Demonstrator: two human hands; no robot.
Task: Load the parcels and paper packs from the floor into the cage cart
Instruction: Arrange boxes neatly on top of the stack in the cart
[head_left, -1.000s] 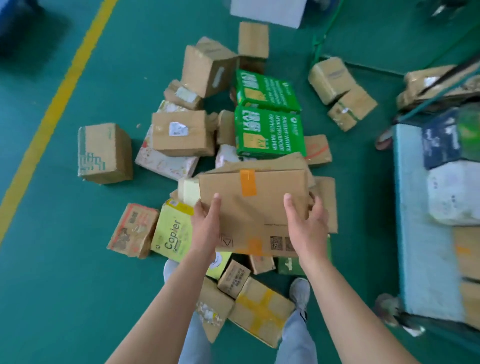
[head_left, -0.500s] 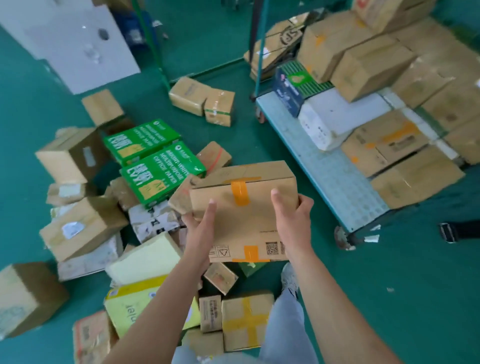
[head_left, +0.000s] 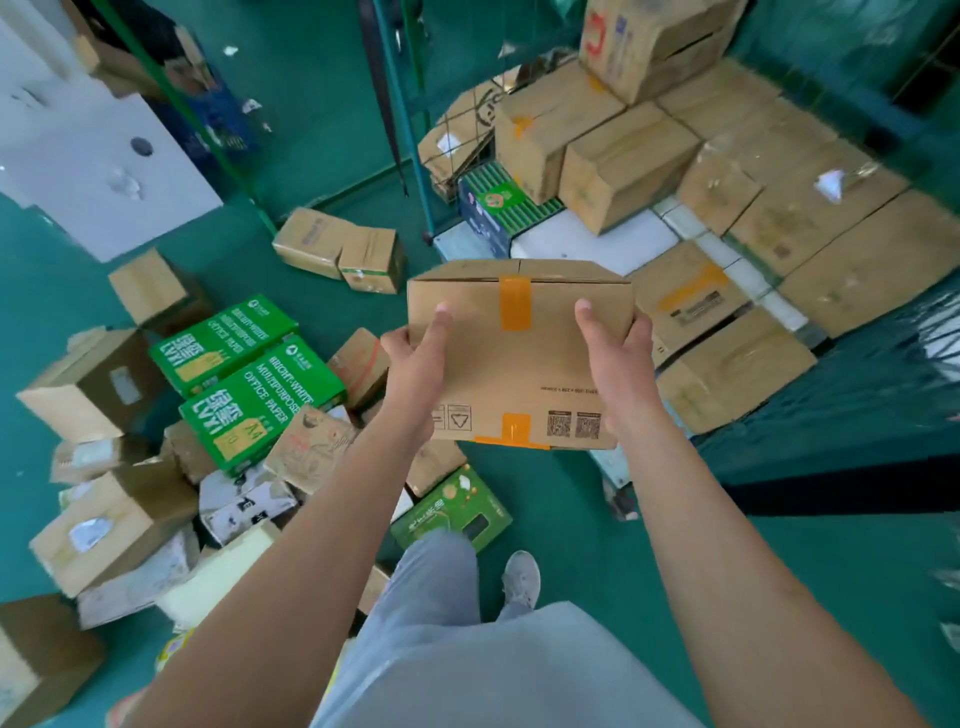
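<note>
A glossy teal-green floor (head_left: 322, 130) fills the room, with a white panel (head_left: 88, 171) lying at upper left.

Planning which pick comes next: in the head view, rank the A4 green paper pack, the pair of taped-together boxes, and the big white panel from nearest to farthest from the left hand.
From the left hand:
1. A4 green paper pack, just to its left on the floor.
2. Pair of taped-together boxes, beyond it, up-left.
3. Big white panel, far left, at the back.
</note>
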